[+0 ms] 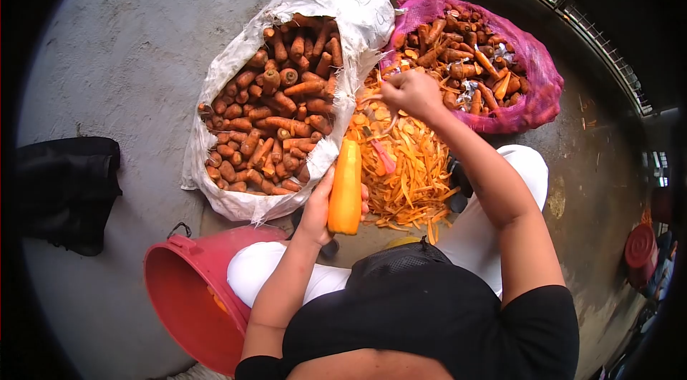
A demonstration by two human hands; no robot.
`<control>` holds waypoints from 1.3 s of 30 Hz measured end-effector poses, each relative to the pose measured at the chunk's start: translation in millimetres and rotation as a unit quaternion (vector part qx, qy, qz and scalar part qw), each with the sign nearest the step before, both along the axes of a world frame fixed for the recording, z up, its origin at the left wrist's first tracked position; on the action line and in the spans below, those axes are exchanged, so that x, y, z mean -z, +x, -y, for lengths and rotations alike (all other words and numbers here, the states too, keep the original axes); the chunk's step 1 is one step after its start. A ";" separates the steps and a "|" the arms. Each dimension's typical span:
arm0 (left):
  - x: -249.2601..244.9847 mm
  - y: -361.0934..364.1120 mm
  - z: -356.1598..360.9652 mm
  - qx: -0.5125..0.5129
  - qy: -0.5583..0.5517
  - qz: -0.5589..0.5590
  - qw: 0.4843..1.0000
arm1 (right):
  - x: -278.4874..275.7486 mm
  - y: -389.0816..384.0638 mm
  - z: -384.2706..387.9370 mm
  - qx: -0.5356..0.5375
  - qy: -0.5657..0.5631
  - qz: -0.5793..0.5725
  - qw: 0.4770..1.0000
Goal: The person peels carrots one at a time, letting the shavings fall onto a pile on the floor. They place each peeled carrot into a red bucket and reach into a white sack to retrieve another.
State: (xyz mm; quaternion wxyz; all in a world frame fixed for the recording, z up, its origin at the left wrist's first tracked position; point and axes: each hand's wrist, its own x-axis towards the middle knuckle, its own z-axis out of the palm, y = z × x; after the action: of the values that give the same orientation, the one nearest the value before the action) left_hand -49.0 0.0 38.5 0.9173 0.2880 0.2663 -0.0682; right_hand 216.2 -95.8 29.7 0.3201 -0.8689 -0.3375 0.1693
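A peeled, bright orange carrot [345,190] is upright in my left hand [318,210], whose fingers wrap round it from the left and behind. My right hand [413,94] is closed above the heap of carrot peelings [411,172], beyond the carrot's top end. Thin pale strips show by its fingers, but what it grips I cannot make out. On the peelings lies a flat pinkish-red piece [383,157]. Left of the heap stands a white woven sack [204,158] full of unpeeled carrots [268,119].
A pink mesh sack [540,76] with carrots and carrot scraps is at the far right of the heap. By my left knee a red bucket [161,255] lies tilted, with something orange inside. Dark cloth [68,190] lies at far left; a red container [640,245] stands far right.
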 end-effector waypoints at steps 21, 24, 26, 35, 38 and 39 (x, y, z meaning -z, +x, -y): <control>2.3 3.3 13.4 0.007 0.014 -0.053 0.998 | -7.7 -52.1 0.1 -0.155 0.243 0.244 0.926; -11.3 -3.1 17.0 0.079 0.057 -0.015 0.995 | 12.2 14.3 9.6 -0.083 -0.045 0.225 0.970; -14.1 -4.1 14.3 0.067 0.035 0.028 0.997 | 30.7 29.5 19.6 -0.035 -0.115 0.240 0.963; 9.0 3.3 3.1 -0.011 0.015 0.009 1.000 | -28.3 -67.3 3.7 -0.188 0.215 0.166 0.944; 26.7 0.6 2.2 -0.051 0.006 -0.029 0.998 | -34.4 -100.8 12.0 -0.260 0.230 0.198 0.917; 20.3 2.4 3.9 -0.050 0.000 -0.019 0.999 | -33.3 -104.4 12.5 -0.260 0.233 0.205 0.914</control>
State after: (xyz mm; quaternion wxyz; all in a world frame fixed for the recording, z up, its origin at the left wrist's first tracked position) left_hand -46.6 -3.9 18.3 0.9144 0.2731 0.2976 -0.0271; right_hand 111.8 -108.2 63.0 0.3819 -0.6669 -0.6396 -0.0186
